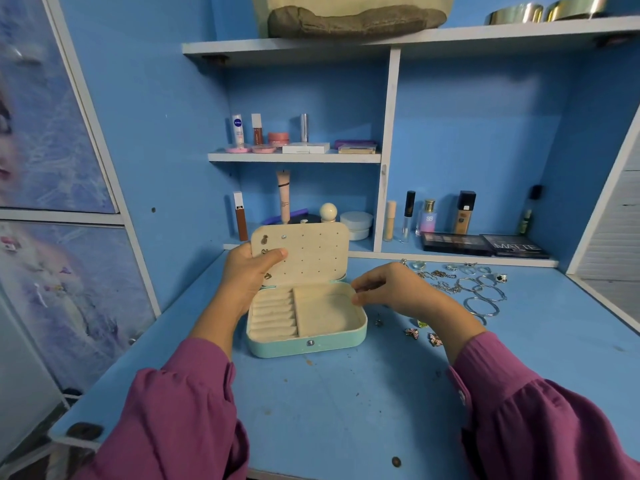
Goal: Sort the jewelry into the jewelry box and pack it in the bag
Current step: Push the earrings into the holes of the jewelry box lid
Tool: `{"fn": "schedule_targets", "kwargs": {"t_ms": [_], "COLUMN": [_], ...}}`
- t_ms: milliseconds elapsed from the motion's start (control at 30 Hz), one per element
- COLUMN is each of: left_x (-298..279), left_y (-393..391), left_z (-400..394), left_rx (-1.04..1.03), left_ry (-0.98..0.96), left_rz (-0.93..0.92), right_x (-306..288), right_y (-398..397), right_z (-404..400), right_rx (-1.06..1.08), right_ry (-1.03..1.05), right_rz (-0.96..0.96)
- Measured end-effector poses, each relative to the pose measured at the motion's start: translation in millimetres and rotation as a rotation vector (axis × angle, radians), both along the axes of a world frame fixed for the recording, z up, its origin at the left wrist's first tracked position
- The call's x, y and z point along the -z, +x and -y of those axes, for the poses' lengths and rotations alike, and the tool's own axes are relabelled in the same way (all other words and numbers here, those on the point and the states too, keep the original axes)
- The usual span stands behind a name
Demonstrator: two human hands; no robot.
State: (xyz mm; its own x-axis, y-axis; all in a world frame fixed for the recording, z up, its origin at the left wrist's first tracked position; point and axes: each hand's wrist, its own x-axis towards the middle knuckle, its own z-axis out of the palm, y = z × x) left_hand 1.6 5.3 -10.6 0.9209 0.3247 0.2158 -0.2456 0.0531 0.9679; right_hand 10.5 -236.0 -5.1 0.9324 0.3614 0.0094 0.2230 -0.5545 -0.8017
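A teal jewelry box (308, 344) with a cream lining stands open in the middle of the blue desk. Its lid (311, 252) is upright and carries a few small earrings pinned at its left side. My left hand (247, 271) grips the lid's left edge, thumb across the front. My right hand (391, 289) hovers at the box's right rim with fingers curled and tips pinched together; whether they hold anything cannot be told. Loose jewelry lies to the right: silver bangles (483, 299), chains (445, 285), rings (467, 268) and small earrings (420, 336).
The blue desk (346, 410) has its front edge near me. Cosmetics bottles (429, 216) and eyeshadow palettes (485, 244) line the back shelf. More cosmetics (277, 136) sit on a higher shelf. A grey bag (353, 19) lies on the top shelf.
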Motion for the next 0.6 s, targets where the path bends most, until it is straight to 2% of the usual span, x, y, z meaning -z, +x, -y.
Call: {"fn": "schedule_targets", "kwargs": {"t_ms": [600], "left_x": [2.9], "left_y": [-5.9], "left_z": [-1.8], "left_rx": [-0.001], "left_ry": [-0.059], "left_rz": [-0.034], "right_x": [-3.1], "right_y": [0.1], "right_z": [9.3], "right_rx": [-0.057], "right_ry": [0.004], "right_rz": [-0.005]}}
